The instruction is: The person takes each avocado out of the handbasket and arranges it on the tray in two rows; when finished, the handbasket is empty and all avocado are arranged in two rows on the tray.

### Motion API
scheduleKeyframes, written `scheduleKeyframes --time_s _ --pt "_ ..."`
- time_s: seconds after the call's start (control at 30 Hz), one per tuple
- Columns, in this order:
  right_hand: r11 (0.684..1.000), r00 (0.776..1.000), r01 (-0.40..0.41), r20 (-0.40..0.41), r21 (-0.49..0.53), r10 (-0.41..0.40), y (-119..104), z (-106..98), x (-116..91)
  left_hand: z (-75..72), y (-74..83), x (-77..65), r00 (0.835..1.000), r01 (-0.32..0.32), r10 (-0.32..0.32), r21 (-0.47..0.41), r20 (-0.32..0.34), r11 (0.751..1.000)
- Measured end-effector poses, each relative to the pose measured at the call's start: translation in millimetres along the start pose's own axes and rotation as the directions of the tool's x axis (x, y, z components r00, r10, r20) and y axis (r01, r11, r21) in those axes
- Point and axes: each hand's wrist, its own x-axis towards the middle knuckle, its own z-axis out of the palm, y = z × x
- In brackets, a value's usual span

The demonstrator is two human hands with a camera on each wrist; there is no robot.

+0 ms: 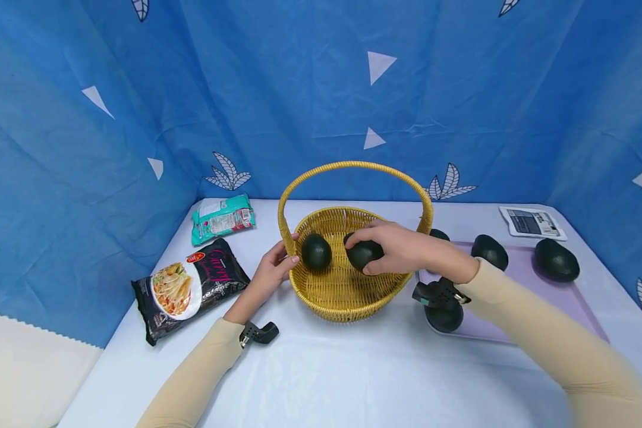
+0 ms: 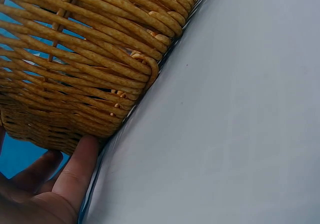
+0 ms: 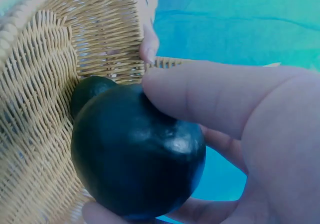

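Observation:
A yellow wicker basket (image 1: 348, 297) with a tall arched handle stands on the white table. My left hand (image 1: 274, 267) holds the basket's left side, its thumb at the rim and its fingers by the foot of the handle. In the left wrist view, the fingertips (image 2: 87, 146) meet the woven wall. My right hand (image 1: 401, 246) grips a dark green avocado (image 1: 365, 254) over the inside of the basket. Thumb and fingers wrap around the avocado (image 3: 135, 154) in the right wrist view. Another avocado (image 1: 316, 253) lies inside, at the left wall.
On the right, a lilac tray (image 1: 529, 297) bears several avocados, one (image 1: 445, 314) at its near left corner. A white packet (image 1: 532, 223) lies behind it. To the left are a black curry noodle bag (image 1: 189, 285) and a teal packet (image 1: 223, 218). Blue curtain (image 1: 321, 107) hangs behind.

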Motion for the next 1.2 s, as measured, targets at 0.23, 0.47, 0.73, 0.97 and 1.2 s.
scheduleKeyframes --time_s 0.23,0.47,0.73,0.97,1.2 --pt "0.999 1.000 0.004 -0.026 0.032 -0.003 4.4 -8.3 -33.7 -0.3 -0.7 0.4 1.000 0.008 -0.008 0.004 0.000 1.000" --pt "0.995 0.999 0.020 -0.048 0.093 -0.016 12.5 -12.9 -63.6 -1.7 -2.4 0.2 1.000 0.011 -0.011 0.005 -0.008 1.000" --pt "0.984 0.993 -0.035 -0.108 0.175 0.055 31.7 -8.7 -107.0 -0.7 -1.5 0.3 1.000 0.000 0.000 -0.007 0.014 1.000" --pt "0.972 0.970 -0.081 -0.206 0.219 0.127 62.5 -0.4 -141.6 -0.8 -1.4 0.2 1.000 -0.009 0.009 -0.012 0.005 1.000" --pt "0.977 0.927 -0.126 -0.329 0.172 0.177 93.2 11.5 -166.2 0.8 -1.5 0.5 1.000 0.004 -0.004 -0.005 -0.004 1.000"
